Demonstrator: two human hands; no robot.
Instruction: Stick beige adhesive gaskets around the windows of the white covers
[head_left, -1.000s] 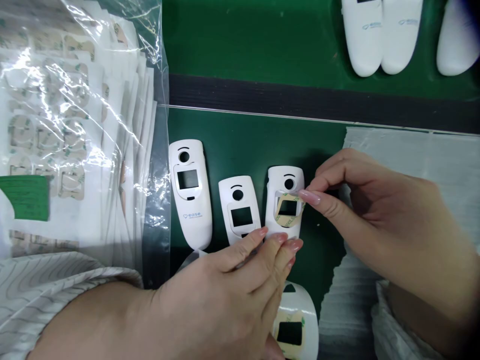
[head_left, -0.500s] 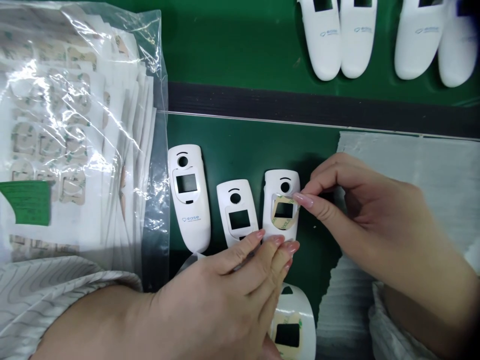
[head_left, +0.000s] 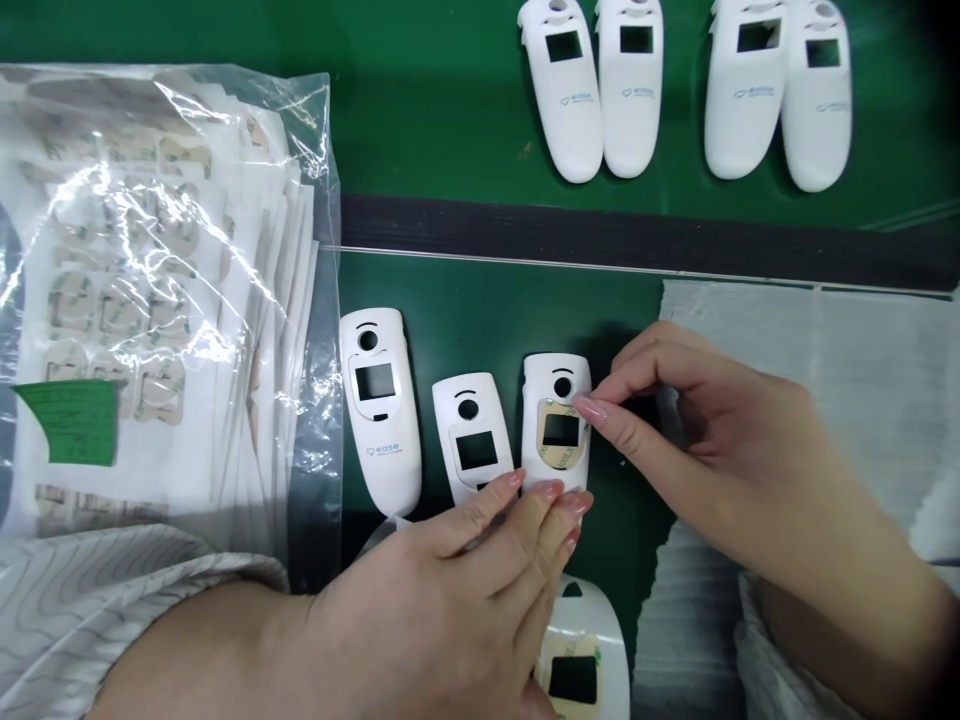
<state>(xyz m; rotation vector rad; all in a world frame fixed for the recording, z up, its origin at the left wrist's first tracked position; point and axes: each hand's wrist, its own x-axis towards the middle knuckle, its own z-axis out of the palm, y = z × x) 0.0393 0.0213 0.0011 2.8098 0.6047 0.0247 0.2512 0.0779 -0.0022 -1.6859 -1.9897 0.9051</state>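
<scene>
In the head view, a white plastic housing lies on the green table with a beige double-sided adhesive sticker around its rectangular window. My right hand pinches the sticker's upper right edge between thumb and forefinger. Across the lower end of this housing lies my left hand, its fingers outstretched and flat, covering that part. Its forefinger also overlaps a second housing, left of the first, whose window recess shows no sticker. A third housing, with blue lettering, lies further left.
A clear plastic bag of sticker sheets lies at left, with a green label on it. Several white housings lie beyond a dark strip. Grey-white sheeting covers the right. A white curved piece with adhesive lies near my left hand.
The whole view has shifted, so more of the far housings shows. The sticker lies flatter and squarer in the recess, with my right fingertips still at its upper right edge. My left hand stays in place.
</scene>
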